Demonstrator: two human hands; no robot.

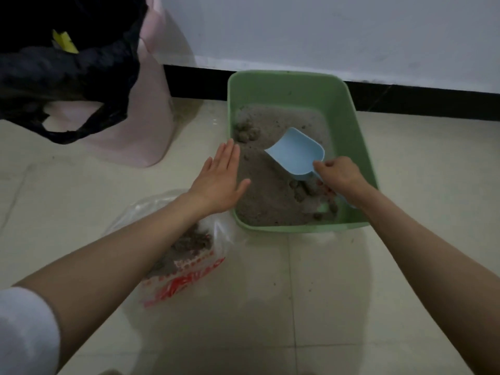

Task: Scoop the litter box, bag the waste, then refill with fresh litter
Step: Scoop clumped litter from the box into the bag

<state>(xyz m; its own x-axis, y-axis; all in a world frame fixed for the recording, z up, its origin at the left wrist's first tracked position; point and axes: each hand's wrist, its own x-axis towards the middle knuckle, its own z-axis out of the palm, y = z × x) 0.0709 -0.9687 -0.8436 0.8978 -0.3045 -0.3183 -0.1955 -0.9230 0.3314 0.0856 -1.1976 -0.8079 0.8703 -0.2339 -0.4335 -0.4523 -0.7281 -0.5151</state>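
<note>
A green litter box (351,125) sits on the tiled floor against the wall, holding grey-brown litter (265,196) with clumps at its left (244,133) and near its front right. My right hand (339,174) grips the handle of a light blue scoop (296,152), whose front edge digs into the litter. My left hand (220,180) is flat with fingers spread, resting at the box's left rim. A clear plastic bag with red print (189,269) lies on the floor under my left forearm, with scooped litter inside.
A pink bin (135,131) lined with a black bag (67,69) stands at the back left, a yellow item inside it. A black baseboard (419,100) runs along the white wall behind the box. Pale floor tiles (297,307) spread in front.
</note>
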